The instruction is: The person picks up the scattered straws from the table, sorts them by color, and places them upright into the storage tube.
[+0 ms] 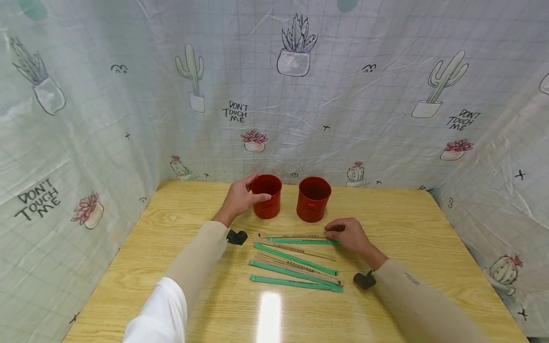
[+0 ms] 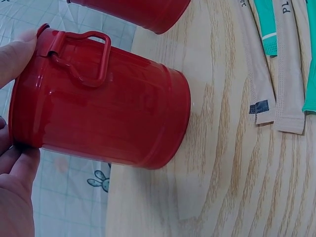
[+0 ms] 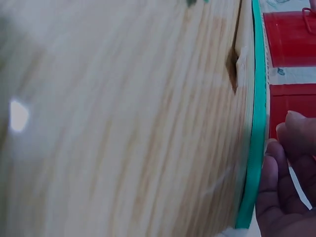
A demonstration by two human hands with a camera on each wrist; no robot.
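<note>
My left hand (image 1: 238, 199) grips a small red metal bucket (image 1: 267, 208) by its rim, thumb on the near side and fingers round the far side. In the left wrist view its wire handle (image 2: 104, 59) lies folded against the wall. A second red bucket (image 1: 311, 208) stands just to the right. My right hand (image 1: 352, 236) pinches the right end of a long, slim brown paper packet (image 1: 296, 236), the one nearest the buckets. Close along it lies a slim green packet (image 1: 304, 241), its right end beside my fingers.
Several more slim packets lie spread in front of the buckets, among them a green one (image 1: 296, 258) and a brown one (image 1: 309, 252). The wooden table (image 1: 171, 219) ends at a plant-printed curtain (image 1: 274, 114), close behind the buckets.
</note>
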